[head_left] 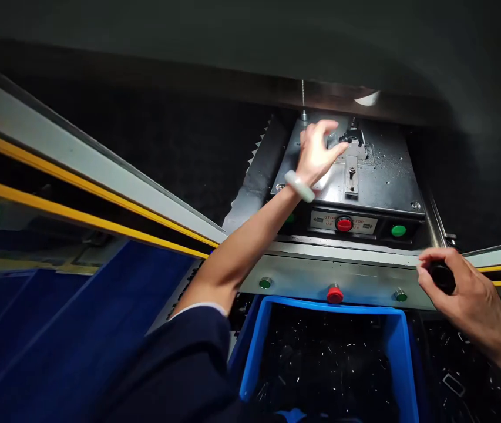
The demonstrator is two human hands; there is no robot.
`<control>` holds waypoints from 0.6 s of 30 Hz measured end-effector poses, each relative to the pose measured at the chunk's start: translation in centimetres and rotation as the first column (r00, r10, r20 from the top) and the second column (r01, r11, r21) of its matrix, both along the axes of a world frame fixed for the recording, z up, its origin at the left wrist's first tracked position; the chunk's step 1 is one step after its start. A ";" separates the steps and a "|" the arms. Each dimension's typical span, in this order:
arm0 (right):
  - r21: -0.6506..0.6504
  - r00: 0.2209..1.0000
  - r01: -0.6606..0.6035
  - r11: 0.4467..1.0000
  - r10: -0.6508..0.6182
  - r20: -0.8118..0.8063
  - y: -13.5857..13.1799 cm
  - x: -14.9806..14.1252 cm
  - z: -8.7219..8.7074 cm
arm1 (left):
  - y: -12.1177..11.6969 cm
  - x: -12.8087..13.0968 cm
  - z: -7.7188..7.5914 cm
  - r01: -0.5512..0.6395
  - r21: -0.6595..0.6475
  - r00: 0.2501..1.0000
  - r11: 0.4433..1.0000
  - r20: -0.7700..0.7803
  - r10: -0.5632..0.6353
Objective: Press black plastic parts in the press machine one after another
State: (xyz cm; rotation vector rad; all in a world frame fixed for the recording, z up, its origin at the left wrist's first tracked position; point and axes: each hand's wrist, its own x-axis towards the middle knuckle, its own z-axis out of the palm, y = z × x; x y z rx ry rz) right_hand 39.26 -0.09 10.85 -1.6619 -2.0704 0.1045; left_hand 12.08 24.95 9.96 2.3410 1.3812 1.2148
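My left hand [317,150], with a pale bangle [300,186] at the wrist, is over the metal fixture plate [377,185]. Its thumb and fingers are curved apart with a gap between them. The thumb tip is right beside a small black part [353,138] seated on a metal block at the middle of the plate; whether they touch, I cannot tell. Lower right, my right hand [470,294] has its fingers wrapped round a black, round-ended piece [441,277], in front of the machine's edge.
On the plate's front are a red button [344,224] and a green button [399,230]. A red knob [335,294] sticks out of the white front rail [298,269]. Below stands a blue bin [404,341] of dark pieces. A yellow-striped door frame [100,188] is at left.
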 end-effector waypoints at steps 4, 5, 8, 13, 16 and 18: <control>-0.045 0.998 0.061 0.997 -0.060 0.027 -3.6 1.5 -4.2 | -15.4 -5.6 -3.3 -0.086 -0.022 0.978 0.996 0.189 0.089; -0.057 0.995 0.083 0.995 -0.080 0.055 -4.2 1.9 -5.4 | -18.8 -7.1 -4.5 -0.086 -0.052 0.981 0.995 0.169 0.094; -0.121 0.976 0.144 0.982 -0.121 0.182 -5.5 2.9 -8.5 | -24.8 -11.5 -8.4 -0.083 -0.243 0.995 0.967 0.037 0.094; -0.186 0.948 0.199 0.962 -0.141 0.286 -5.6 3.0 -10.6 | -24.9 -15.5 -12.3 -0.025 -0.417 0.976 0.909 -0.207 -0.069; -0.190 0.949 0.223 0.956 -0.168 0.267 -5.1 2.4 -11.0 | -24.3 -15.6 -12.3 -0.074 -0.377 0.958 0.923 -0.283 -0.039; -0.186 0.961 0.210 0.960 -0.167 0.222 -5.1 2.4 -11.0 | -24.7 -15.1 -12.1 -0.126 -0.324 0.949 0.938 -0.314 0.020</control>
